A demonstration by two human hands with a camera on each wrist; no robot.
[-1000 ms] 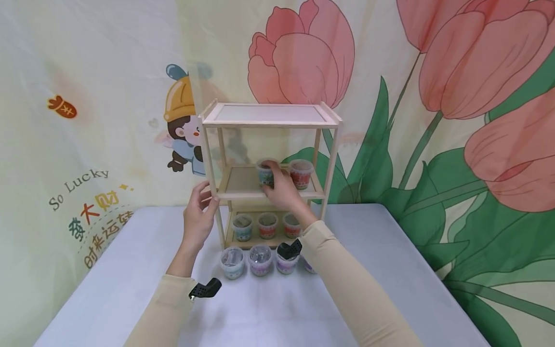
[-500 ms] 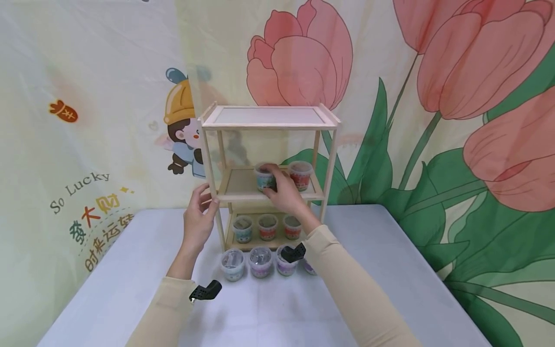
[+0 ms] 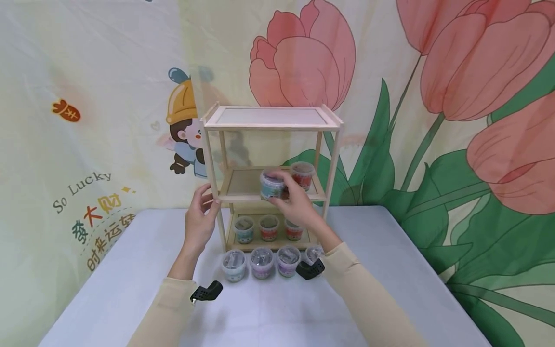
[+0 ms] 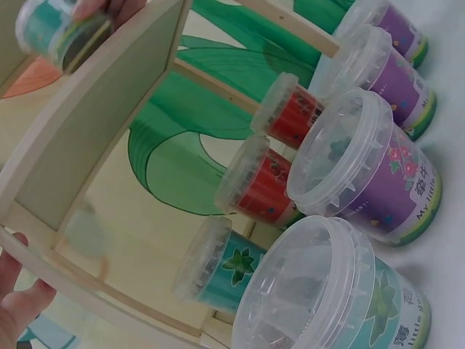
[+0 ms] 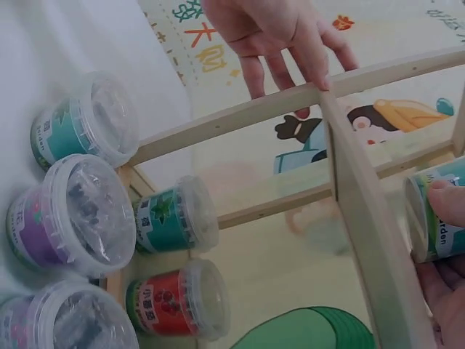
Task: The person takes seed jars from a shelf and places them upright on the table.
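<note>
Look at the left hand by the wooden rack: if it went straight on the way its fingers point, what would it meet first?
Almost nothing lies between: the left hand points up and right at the rack's front left post, where the middle shelf joins it. Its fingertips already seem to touch the post, though depth is hard to judge.

Light was soft and even — shadows faint; both wrist views were dimmer, near tubs (image 4: 330,291) blurred.
</note>
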